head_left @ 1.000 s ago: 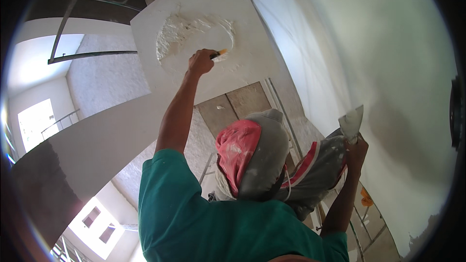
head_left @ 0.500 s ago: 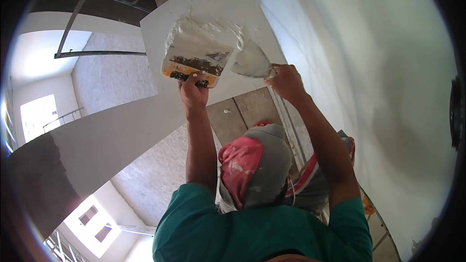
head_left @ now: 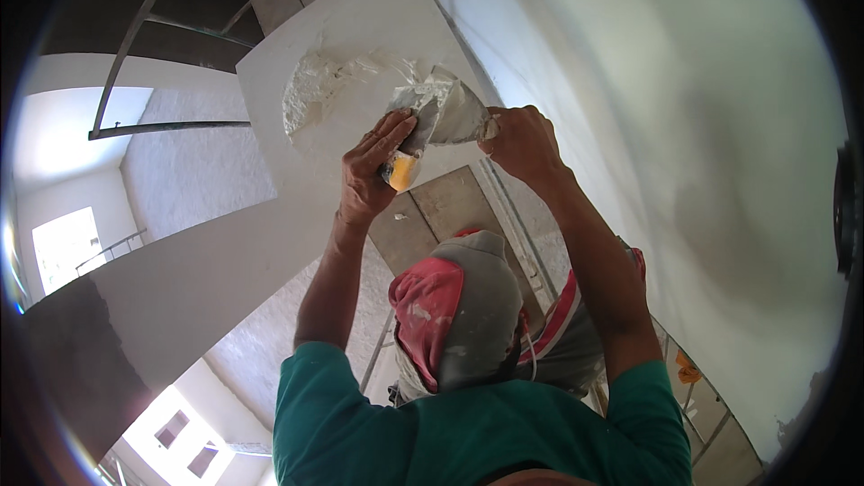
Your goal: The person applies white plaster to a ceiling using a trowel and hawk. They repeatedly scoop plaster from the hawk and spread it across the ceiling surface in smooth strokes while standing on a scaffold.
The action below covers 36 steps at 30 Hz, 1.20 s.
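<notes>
My left hand (head_left: 367,171) grips a wide finishing trowel (head_left: 401,173) with a yellow-orange back, its fingers stretched along the blade, which is turned nearly edge-on. From the right, my right hand (head_left: 526,142) is closed round the handle of a putty knife (head_left: 461,112). The knife's broad blade is coated with white paste and lies against the trowel's blade. Both tools are over a white panel (head_left: 360,22). On the panel, left of the tools, sits a heap of wet white paste (head_left: 309,90) with smeared ridges trailing right.
A smooth white wall (head_left: 684,216) rises along the right. Thin metal bars (head_left: 171,130) stand at the upper left. Grey boards (head_left: 441,202) show below the panel, beside my grey and red clothing (head_left: 477,306). A pale, curved surface (head_left: 198,256) runs off to the left.
The trowel has turned from broad face to nearly edge-on and come off the paste heap. My right hand has brought the putty knife against its blade.
</notes>
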Tool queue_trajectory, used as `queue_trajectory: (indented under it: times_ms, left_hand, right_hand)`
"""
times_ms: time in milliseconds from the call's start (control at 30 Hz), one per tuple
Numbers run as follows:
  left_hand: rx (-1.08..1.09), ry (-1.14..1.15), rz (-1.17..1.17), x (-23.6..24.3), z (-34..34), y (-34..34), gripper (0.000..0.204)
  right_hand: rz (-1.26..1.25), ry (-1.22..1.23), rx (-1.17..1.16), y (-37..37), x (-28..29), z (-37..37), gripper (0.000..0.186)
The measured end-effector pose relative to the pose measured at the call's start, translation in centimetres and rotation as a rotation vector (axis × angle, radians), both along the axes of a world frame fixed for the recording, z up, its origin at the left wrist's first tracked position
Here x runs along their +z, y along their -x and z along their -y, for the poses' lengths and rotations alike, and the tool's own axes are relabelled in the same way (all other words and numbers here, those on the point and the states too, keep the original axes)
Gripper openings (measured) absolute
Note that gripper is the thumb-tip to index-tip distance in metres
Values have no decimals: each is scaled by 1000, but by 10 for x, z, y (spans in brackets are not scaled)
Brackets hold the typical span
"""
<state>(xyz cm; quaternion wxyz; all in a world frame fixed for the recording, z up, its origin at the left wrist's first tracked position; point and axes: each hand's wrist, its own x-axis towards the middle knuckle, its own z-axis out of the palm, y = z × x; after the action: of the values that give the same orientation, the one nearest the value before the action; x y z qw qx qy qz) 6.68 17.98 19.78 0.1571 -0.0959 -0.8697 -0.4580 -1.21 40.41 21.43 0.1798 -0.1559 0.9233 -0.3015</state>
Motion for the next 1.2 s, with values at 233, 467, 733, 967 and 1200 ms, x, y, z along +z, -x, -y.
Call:
queue_trajectory:
  times_ms: [233,467,733,967,1200]
  left_hand:
    - [72,324,144,-58,64,22,51]
    - [328,566,545,-138,65,103,45]
    - [316,682,641,-159,28,169,39]
    - [-14,765,657,-166,19,58,37]
    - [301,-77,838,-107,63,24,14]
  right_hand:
    - [-184,78,-79,-2,-9,-29,22]
    - [-114,-56,-226,-23,-30,-88,25]
    - [125,-55,-439,-72,-65,-128,30]
    - [66,-64,-409,-81,-76,-145,29]
    - [84,-56,-335,-63,-77,-117,29]
